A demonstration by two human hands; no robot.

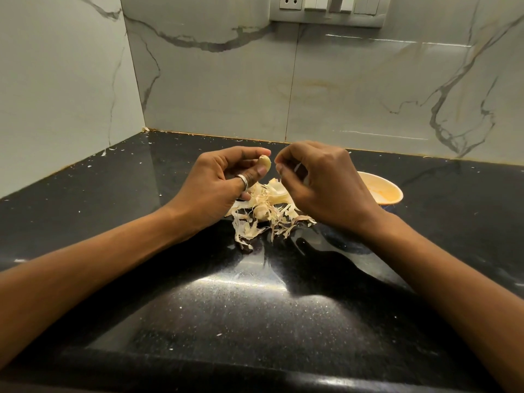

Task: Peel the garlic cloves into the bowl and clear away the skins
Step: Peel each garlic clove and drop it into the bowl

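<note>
Presently, on the bench (pixel 226 321) (a dark speckled stone top running back into a corner of marbled wall):

Left hand (pixel 218 182): is hovering over the middle of the bench, toward the back edge. Its fingers are curling inward, and the thumb and forefinger are pinching a garlic clove (pixel 265 163) by its sides. A ring (pixel 243 180) is sitting on the thumb.

Garlic clove: is showing pale and mostly bare. It is being held up off the bench, above the heap beneath it.

Right hand (pixel 326 182): is hanging just beside the clove, apparently not touching it. Its fingers are curling in, with the thumb and forefinger tips drawn close together. Whether a shred of skin is caught between them cannot be told.

Skins (pixel 272 222): are lying in a loose, papery, straw-coloured heap on the bench, below and between the two hands. What looks like an unpeeled clove (pixel 260 212) is resting in the middle of the heap.

Bowl (pixel 388 191): is sitting on the bench just right of the heap, nearer the back edge, partly hidden behind the right hand. It is showing pale orange inside and dark outside. Its contents cannot be made out.

Flecks (pixel 218 334): are lying scattered as small white bits across the bench, toward the left edge and the front.

Switch plate (pixel 326 9): is showing on the back wall, above the hands.
</note>
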